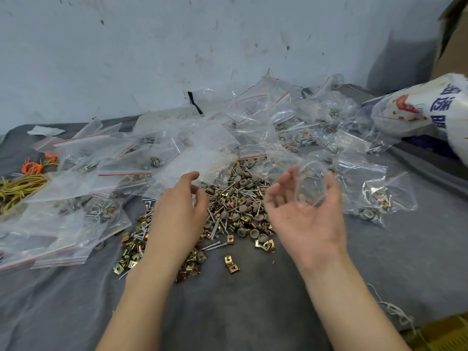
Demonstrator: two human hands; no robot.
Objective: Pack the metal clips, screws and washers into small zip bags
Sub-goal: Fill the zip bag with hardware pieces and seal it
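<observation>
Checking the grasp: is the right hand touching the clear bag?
Touching. Head view: the right hand pinches the clear bag between thumb and fingers.

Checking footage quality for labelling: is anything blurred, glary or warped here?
Head view: the small clear zip bag held in the right hand is smeared by motion; soft glare whitens the heap of clear bags; wide-angle bending curves the far edge of the grey cloth; lighting even.

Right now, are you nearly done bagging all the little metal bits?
Not nearly. Done: filled clear zip bags with red strips lie around. In hand: the right hand holds an empty-looking clear bag; the left hand hovers open. Left: a big loose pile of brassy clips, screws and grey washers.
</observation>
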